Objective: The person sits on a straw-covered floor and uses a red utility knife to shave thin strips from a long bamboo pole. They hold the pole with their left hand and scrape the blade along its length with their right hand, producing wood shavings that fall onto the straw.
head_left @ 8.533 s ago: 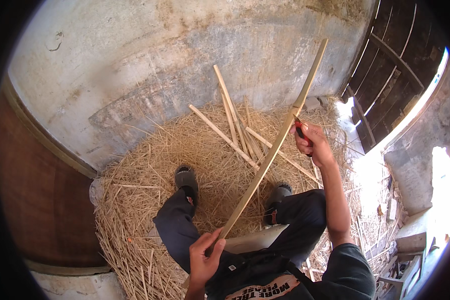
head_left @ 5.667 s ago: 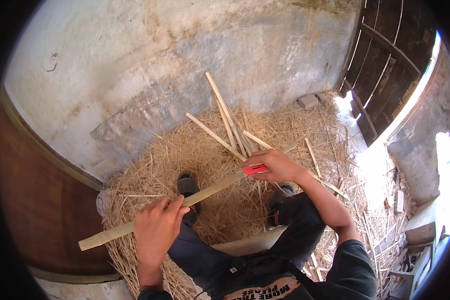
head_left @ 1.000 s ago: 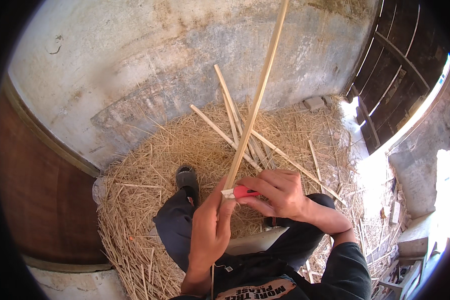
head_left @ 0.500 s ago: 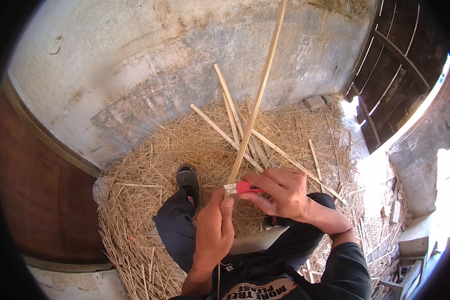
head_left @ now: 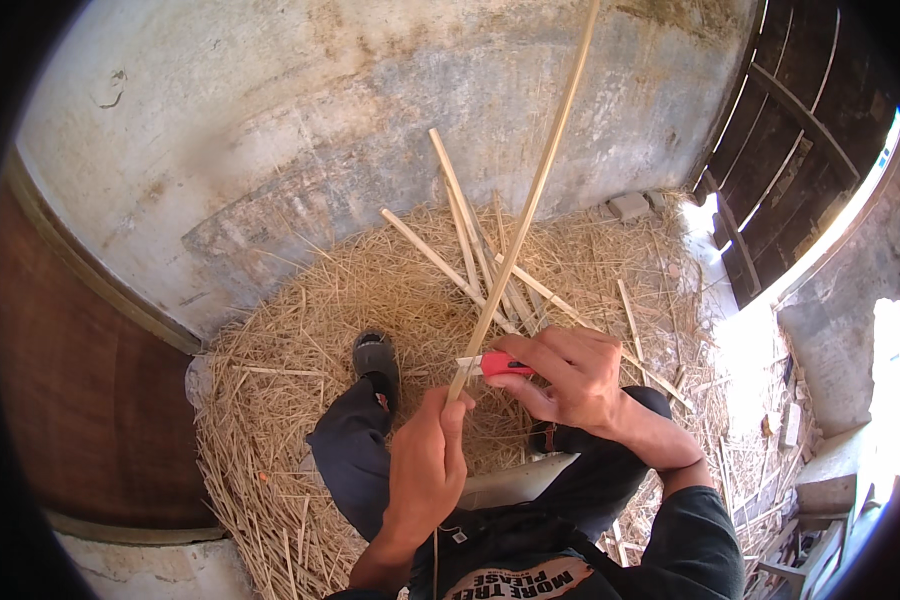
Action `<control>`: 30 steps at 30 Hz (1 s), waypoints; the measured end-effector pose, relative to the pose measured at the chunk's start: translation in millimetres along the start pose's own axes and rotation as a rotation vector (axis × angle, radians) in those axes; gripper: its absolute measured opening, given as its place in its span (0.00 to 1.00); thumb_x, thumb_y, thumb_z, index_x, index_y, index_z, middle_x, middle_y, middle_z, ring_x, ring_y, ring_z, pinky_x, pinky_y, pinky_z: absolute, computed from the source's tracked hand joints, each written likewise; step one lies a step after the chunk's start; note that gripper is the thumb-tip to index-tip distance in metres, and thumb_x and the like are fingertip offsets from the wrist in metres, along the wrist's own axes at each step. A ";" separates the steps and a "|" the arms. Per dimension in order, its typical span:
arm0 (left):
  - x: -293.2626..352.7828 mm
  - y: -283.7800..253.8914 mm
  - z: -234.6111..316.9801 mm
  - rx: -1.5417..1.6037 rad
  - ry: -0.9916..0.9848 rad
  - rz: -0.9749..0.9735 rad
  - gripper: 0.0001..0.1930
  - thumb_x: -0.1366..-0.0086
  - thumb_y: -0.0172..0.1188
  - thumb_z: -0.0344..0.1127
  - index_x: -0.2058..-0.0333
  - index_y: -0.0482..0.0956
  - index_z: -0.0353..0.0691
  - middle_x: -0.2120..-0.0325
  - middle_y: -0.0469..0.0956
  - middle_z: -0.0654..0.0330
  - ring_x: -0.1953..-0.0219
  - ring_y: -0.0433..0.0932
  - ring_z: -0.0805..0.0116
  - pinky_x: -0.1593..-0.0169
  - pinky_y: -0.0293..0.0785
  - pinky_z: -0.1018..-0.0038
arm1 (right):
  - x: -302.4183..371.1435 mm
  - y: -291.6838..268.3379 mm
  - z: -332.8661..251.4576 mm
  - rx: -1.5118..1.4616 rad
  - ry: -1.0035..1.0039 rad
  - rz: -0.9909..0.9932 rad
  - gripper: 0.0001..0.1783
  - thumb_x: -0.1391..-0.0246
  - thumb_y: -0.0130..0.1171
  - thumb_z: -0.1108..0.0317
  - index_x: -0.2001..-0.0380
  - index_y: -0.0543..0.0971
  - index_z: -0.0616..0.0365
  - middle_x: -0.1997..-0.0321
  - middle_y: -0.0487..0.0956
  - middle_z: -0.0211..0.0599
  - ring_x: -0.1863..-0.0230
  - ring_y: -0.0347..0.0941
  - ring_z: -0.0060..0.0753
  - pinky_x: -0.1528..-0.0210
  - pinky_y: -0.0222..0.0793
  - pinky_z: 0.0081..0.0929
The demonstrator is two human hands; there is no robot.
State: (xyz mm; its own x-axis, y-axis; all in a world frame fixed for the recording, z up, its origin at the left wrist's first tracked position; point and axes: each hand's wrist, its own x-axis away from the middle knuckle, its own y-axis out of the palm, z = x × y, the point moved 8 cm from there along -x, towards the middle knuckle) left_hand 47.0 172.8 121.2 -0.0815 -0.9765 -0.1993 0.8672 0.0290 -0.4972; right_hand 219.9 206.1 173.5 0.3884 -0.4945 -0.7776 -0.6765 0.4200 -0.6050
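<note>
A long pale bamboo strip (head_left: pixel 536 190) slants up and away from my lap toward the wall. Its near end is pinched between the thumb and fingers of my left hand (head_left: pixel 429 446). My right hand (head_left: pixel 570 378) is closed around a red utility knife (head_left: pixel 506 363). The blade points left and lies across the strip, just above my left fingertips. A thin strand hangs below my left hand, in front of my dark shirt.
Several bamboo strips (head_left: pixel 453 190) lie crossed on the floor beyond my hands. Shavings (head_left: pixel 280 400) cover the ground around my shoe (head_left: pixel 374 352). A stained wall (head_left: pixel 300 150) stands ahead, a brown panel (head_left: pixel 90 390) at left, dark wooden planks (head_left: pixel 800 130) at right.
The knife has shifted slightly right and up, away from my left fingertips. The strip's far end has swung to the right. My left hand stays nearly in place.
</note>
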 end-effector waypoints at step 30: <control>20.5 -4.0 -26.8 0.068 -0.106 -0.041 0.18 0.14 0.46 0.43 0.52 0.81 0.35 0.78 0.72 0.57 0.78 0.67 0.66 0.69 0.63 0.66 | 39.7 22.8 7.4 -0.163 0.151 -0.049 0.18 0.46 0.80 0.59 0.54 0.89 0.50 0.71 0.82 0.28 0.78 0.78 0.32 0.75 0.74 0.30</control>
State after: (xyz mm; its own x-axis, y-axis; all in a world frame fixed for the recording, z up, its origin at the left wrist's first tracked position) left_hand 28.7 158.3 96.5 -0.0686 -0.9938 -0.0874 0.8958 -0.0228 -0.4439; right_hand 224.5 201.7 127.5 0.3340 -0.6246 -0.7059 -0.7559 0.2699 -0.5965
